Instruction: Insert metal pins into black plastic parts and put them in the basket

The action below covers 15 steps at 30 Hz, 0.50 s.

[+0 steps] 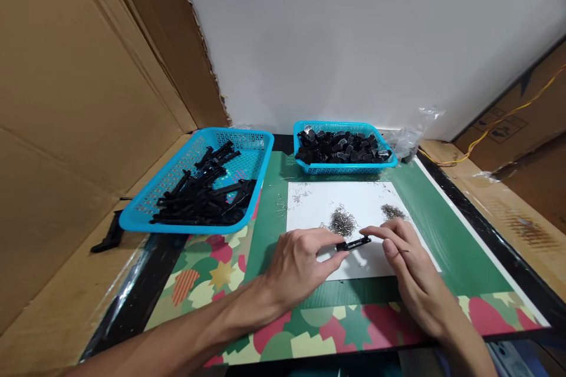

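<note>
Closest in are two bare forearms, left (230, 312) and right (464, 330), coming in over the patterned front edge of the worktop (477, 247). The left hand (294, 262) has its fingers clamped on one end of a slim black part (358, 243), thumb on the near side. That part is held a bit above a white sheet (374, 266), tilted slightly up toward the right hand (411, 271). The right index fingertip is at or right beside its other end. A thin piece (404, 251) pokes out by the right thumb, but can't really tell if those fingers are pinching it.

The black part looks like molded plastic, so I'd guess light, stiff and kinda slick. Pinching the chunkier end by its sides seems the right call; squeezing hard on the narrow, slotted stretch might flex or crack it.

There's a heap of tiny metal bits (342, 222) just behind it, and a smaller heap (392, 211) by the right hand. Those would be light, springy and fiddly, best taken singly by fingertip. Similar long black parts (198, 200) sit in the left blue basket (132, 225).
</note>
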Each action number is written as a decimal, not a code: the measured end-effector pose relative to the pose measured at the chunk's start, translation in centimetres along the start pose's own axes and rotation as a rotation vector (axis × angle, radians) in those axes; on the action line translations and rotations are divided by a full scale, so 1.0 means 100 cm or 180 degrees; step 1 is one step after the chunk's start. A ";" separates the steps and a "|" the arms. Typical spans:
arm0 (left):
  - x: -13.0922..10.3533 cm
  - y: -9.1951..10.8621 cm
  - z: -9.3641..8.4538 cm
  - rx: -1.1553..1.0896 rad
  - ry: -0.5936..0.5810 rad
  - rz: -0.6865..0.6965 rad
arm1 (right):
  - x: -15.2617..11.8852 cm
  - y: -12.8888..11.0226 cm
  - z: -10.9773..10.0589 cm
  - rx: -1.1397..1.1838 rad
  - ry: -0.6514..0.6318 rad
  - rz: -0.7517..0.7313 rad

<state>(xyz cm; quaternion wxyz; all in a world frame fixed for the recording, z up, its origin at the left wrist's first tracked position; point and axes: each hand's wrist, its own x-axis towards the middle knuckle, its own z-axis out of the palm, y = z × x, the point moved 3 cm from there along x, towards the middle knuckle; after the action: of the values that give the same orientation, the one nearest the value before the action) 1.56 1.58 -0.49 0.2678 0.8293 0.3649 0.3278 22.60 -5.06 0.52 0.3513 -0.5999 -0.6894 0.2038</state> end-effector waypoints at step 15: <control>0.004 -0.001 0.001 0.0059 -0.0303 -0.0324 | -0.003 0.030 0.000 0.0138 -0.0304 0.0346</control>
<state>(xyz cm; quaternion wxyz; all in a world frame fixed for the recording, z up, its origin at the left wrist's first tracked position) 1.78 1.95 -0.50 0.2935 0.8267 0.3965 0.2705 24.69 -4.80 -1.64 0.3193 -0.6182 -0.6672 0.2659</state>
